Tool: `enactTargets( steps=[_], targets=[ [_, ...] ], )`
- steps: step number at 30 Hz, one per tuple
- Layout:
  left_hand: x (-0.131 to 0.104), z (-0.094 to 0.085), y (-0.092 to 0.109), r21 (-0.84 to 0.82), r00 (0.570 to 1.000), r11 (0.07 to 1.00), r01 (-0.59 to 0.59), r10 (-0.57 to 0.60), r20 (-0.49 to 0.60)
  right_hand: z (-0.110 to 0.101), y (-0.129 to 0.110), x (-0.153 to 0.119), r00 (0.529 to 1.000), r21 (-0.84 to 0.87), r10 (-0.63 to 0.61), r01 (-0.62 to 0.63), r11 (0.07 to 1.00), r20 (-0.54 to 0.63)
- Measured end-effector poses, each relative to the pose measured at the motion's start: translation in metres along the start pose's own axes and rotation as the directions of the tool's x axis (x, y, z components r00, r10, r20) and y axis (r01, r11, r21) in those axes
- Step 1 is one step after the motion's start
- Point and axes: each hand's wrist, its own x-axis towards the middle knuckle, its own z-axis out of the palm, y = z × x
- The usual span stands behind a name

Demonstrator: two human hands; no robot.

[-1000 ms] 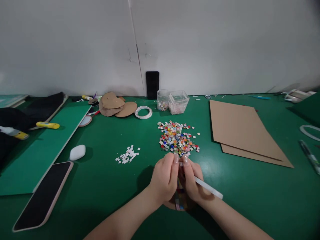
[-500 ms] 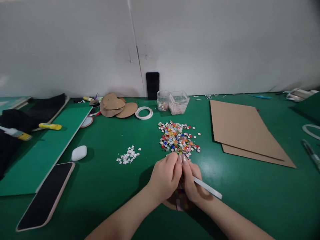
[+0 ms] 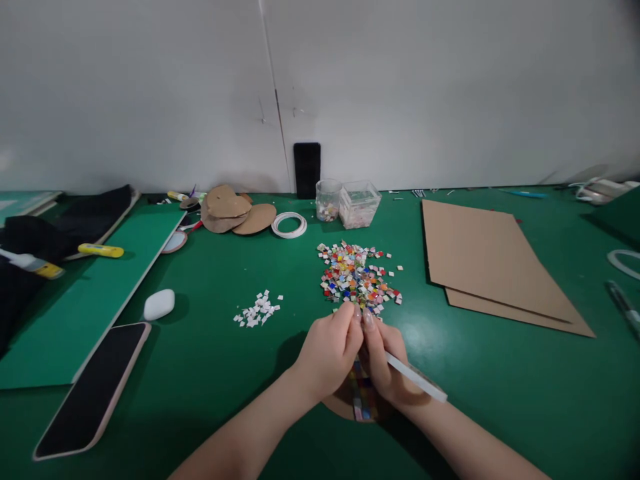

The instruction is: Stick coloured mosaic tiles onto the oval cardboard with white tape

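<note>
My left hand (image 3: 327,350) is closed, its thumb and forefinger pinched on something too small or hidden to make out. Closed right beside it, my right hand (image 3: 385,360) grips a slim white tool (image 3: 417,379) whose end sticks out to the lower right; its working tip is hidden. Both hands' fingertips nearly meet. Below them, partly covered, lies a round cardboard piece (image 3: 339,405) bearing a band of coloured mosaic tiles (image 3: 363,393). Just beyond my fingertips spreads a pile of loose coloured tiles (image 3: 353,273). To the left is a small heap of white squares (image 3: 259,310).
Cardboard sheets (image 3: 490,267) lie at the right. Toward the wall are a clear cup (image 3: 329,200), a clear box (image 3: 360,205), a tape roll (image 3: 289,225) and cardboard discs (image 3: 255,220). A phone (image 3: 95,393) and white case (image 3: 159,305) lie left.
My thumb tips have drawn slightly apart, and a little more of the tiled band shows beneath my hands. The white tool's end has tilted slightly downward.
</note>
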Motion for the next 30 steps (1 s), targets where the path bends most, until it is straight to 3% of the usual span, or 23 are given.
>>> enactTargets(
  steps=[13,17,22,30],
  targets=[
    [-0.001,0.007,0.002,-0.297,0.991,0.951,0.085,-0.112,-0.077,0.004,-0.008,0.009,0.953,0.195,0.301,-0.303,0.933,0.041],
    [0.000,0.007,0.002,-0.241,0.994,0.966,0.092,-0.104,-0.035,0.003,-0.009,0.012,0.954,0.222,0.283,-0.299,0.928,0.103],
    [0.000,0.008,-0.002,-0.144,0.997,0.987,0.078,-0.079,-0.005,0.004,-0.011,0.012,0.949,0.205,0.305,-0.316,0.927,0.080],
    [-0.004,0.012,-0.005,0.028,0.990,0.999,0.038,-0.034,-0.136,0.000,-0.008,0.014,0.976,0.032,0.192,-0.196,0.980,0.106]
  ],
)
